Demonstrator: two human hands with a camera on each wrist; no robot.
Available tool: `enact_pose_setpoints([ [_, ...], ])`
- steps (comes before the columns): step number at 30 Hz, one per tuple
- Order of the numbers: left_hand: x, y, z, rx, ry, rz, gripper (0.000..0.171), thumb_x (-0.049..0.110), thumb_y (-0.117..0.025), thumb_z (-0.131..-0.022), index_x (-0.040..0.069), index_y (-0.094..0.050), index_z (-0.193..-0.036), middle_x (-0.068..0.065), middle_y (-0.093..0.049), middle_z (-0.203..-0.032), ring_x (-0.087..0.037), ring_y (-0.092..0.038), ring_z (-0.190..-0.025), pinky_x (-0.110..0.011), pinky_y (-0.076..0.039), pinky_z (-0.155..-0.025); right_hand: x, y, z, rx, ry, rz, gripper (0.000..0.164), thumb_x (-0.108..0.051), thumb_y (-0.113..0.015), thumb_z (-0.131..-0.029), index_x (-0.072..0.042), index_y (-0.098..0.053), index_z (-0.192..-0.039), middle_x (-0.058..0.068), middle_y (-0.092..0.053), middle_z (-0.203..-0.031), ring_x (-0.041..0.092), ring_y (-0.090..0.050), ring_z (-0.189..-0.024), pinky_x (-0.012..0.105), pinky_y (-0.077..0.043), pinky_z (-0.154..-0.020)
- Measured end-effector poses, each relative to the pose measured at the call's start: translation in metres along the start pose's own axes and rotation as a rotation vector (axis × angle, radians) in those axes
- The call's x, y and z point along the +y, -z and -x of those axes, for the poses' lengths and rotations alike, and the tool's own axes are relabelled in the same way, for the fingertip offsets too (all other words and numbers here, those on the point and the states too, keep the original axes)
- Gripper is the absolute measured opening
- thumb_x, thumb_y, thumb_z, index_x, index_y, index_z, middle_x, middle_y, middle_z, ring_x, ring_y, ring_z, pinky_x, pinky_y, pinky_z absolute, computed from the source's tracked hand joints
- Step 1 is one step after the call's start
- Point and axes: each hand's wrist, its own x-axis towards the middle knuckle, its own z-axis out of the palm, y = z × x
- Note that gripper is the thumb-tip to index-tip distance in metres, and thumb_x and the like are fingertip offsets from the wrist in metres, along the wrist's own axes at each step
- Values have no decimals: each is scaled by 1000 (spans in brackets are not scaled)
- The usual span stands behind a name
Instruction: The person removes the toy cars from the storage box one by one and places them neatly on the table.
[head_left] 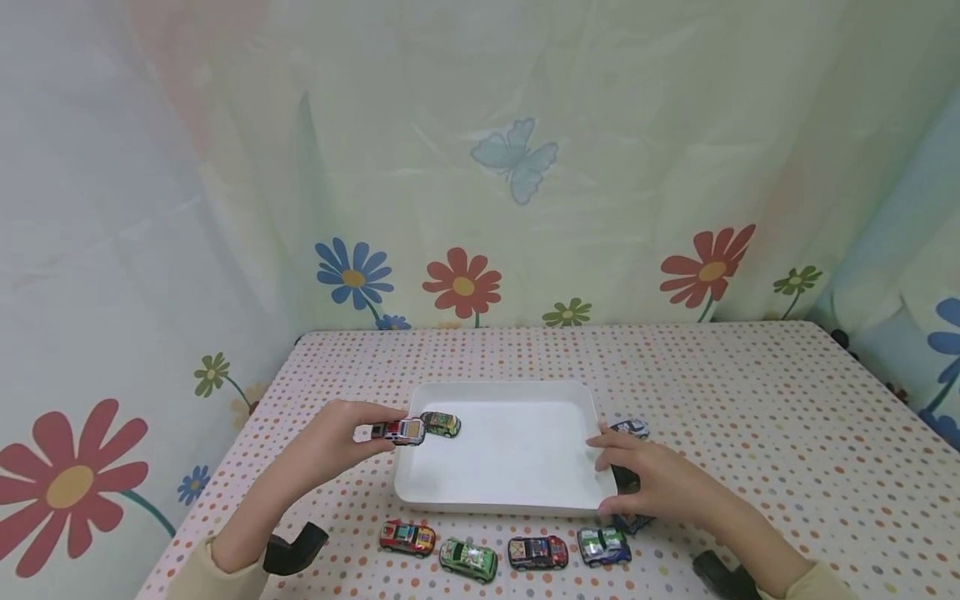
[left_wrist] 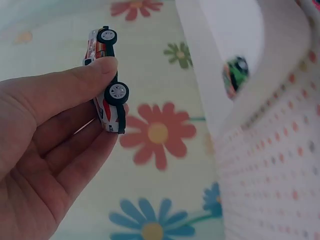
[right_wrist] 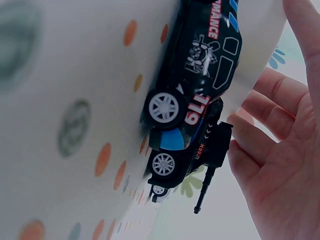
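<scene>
My left hand (head_left: 343, 437) pinches a small white and red toy car (head_left: 403, 431) between thumb and fingers, above the left rim of a white tray (head_left: 510, 467). In the left wrist view this toy car (left_wrist: 109, 82) shows its dark underside and wheels. Inside the tray, near its left wall, sits a green patterned toy car (head_left: 441, 424). My right hand (head_left: 648, 475) rests at the tray's right edge, fingers extended over the rim. Close beside it, the right wrist view shows a black toy car marked 119 (right_wrist: 200, 65) and a black toy vehicle with a barrel (right_wrist: 212, 145).
In front of the tray stand a red and yellow car (head_left: 407, 538), a green car (head_left: 468, 559), a black and red car (head_left: 537, 552) and a green and blue car (head_left: 604, 546). A blue and white car (head_left: 632, 428) is behind my right hand. Dotted cloth (head_left: 757, 433) covers the table.
</scene>
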Motion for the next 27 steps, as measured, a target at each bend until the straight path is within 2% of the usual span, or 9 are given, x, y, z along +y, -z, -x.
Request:
enact_pose_setpoints([
  [5, -22, -5, 20, 22, 78, 8, 35, 7, -76, -77, 6, -69, -112, -3, -68, -106, -19, -63, -98, -38, -51, -82, 0, -1, 2, 0, 4, 6, 51, -67, -62, -71, -22, -64, -96, 8, -52, -130, 38, -45, -121, 48, -47, -85],
  [11, -36, -18, 34, 32, 183, 66, 35, 5, -76, -77, 6, -69, -111, -6, -67, -107, -23, -62, -98, -39, -51, -82, 1, 1, 3, 10, 18, 19, 53, -69, -59, -72, -22, -64, -96, 8, -52, -130, 37, -45, -120, 47, -48, -83],
  [17, -47, -33, 42, -39, 182, 64, 33, 4, -76, -76, 5, -70, -108, -8, -67, -105, -27, -62, -99, -42, -51, -81, 1, 2, 3, 8, 21, 16, 50, -65, -64, -72, -22, -63, -97, 9, -52, -130, 38, -46, -120, 48, -48, -82],
  [23, -58, -46, 45, -122, 178, 78, 31, 4, -76, -76, 6, -70, -106, -6, -68, -103, -27, -62, -98, -44, -50, -82, 0, 1, 1, 0, 8, 9, 53, -69, -60, -72, -22, -63, -96, 9, -52, -130, 38, -44, -121, 49, -47, -85],
  [27, -61, -50, 46, -146, 174, 90, 30, 5, -75, -76, 7, -70, -106, -3, -68, -102, -24, -62, -98, -43, -50, -81, 0, 0, 1, -1, 8, 6, 52, -69, -60, -72, -23, -63, -96, 8, -52, -130, 38, -44, -121, 49, -47, -85],
])
